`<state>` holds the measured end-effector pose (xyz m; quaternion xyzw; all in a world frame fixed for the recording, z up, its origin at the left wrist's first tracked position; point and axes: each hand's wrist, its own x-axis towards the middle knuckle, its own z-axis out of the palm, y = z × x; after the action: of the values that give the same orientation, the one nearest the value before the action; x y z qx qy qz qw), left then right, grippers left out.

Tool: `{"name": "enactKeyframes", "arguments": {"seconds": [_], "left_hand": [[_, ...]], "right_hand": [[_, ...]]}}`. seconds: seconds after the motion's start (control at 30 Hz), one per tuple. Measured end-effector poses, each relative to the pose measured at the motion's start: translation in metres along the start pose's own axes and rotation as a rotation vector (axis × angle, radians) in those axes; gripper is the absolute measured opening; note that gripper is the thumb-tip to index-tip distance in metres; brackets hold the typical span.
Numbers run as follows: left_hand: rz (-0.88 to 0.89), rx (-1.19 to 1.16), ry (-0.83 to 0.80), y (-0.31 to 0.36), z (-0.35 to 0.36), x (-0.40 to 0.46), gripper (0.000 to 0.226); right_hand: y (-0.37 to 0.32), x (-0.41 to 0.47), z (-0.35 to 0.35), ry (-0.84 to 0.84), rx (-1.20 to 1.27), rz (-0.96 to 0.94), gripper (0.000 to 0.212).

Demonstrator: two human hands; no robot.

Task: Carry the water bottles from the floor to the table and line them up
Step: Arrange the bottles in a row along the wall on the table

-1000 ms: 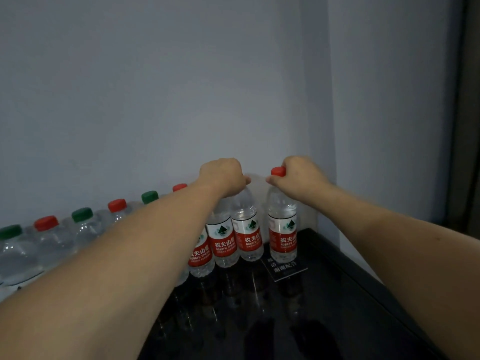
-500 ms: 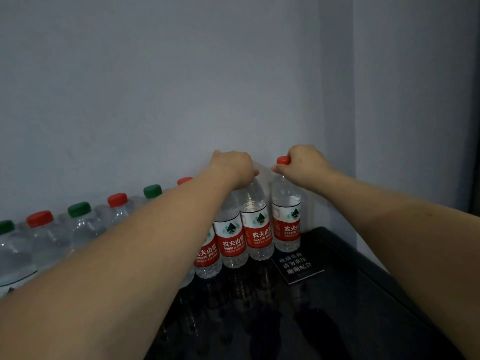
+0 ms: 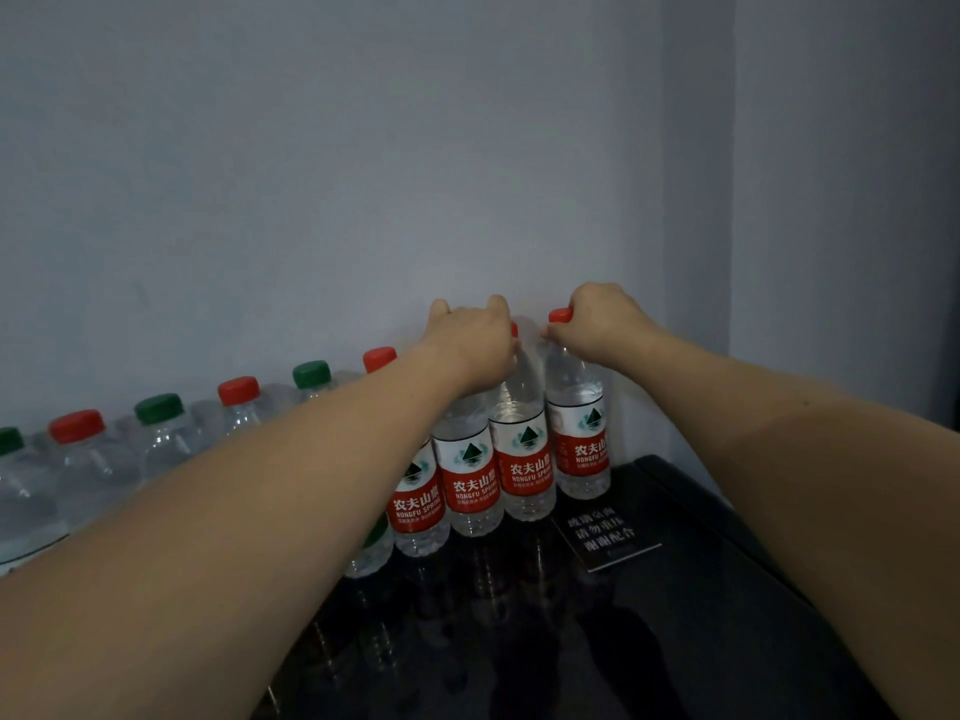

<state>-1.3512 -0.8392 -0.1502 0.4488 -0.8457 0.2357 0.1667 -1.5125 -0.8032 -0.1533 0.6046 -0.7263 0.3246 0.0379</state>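
Note:
A row of clear water bottles with red and green caps stands along the wall on a glossy black table [image 3: 727,641]. My right hand [image 3: 602,319] grips the neck of the rightmost bottle [image 3: 579,439], just under its red cap. My left hand [image 3: 470,337] grips the top of the bottle beside it [image 3: 522,459]; only a sliver of that red cap shows. Both held bottles stand upright with red labels facing me. More red-labelled bottles [image 3: 467,485] stand to the left, partly hidden by my left forearm.
A small black sign with white writing [image 3: 605,537] lies on the table in front of the rightmost bottles. The grey wall runs right behind the row, and a corner closes in on the right. The table's right edge [image 3: 737,517] runs diagonally.
Both hands stay on the same two bottle tops. The two bottles have shifted slightly towards the wall and the row, and the view has tilted down a little.

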Motion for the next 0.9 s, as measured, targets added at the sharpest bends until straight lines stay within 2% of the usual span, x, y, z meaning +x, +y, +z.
{"name": "enactKeyframes", "arguments": {"seconds": [0.3, 0.43, 0.9], "left_hand": [[0.043, 0.042, 0.109, -0.001, 0.002, -0.005, 0.020], [0.040, 0.033, 0.122, -0.001, 0.005, -0.005, 0.019], [0.030, 0.016, 0.129, -0.001, 0.003, -0.008, 0.017]], "right_hand": [[-0.001, 0.003, -0.003, -0.036, -0.007, -0.023, 0.041], [-0.001, 0.002, -0.007, -0.061, 0.024, -0.030, 0.039], [-0.010, -0.003, -0.001, 0.006, 0.016, 0.004, 0.041]]}}
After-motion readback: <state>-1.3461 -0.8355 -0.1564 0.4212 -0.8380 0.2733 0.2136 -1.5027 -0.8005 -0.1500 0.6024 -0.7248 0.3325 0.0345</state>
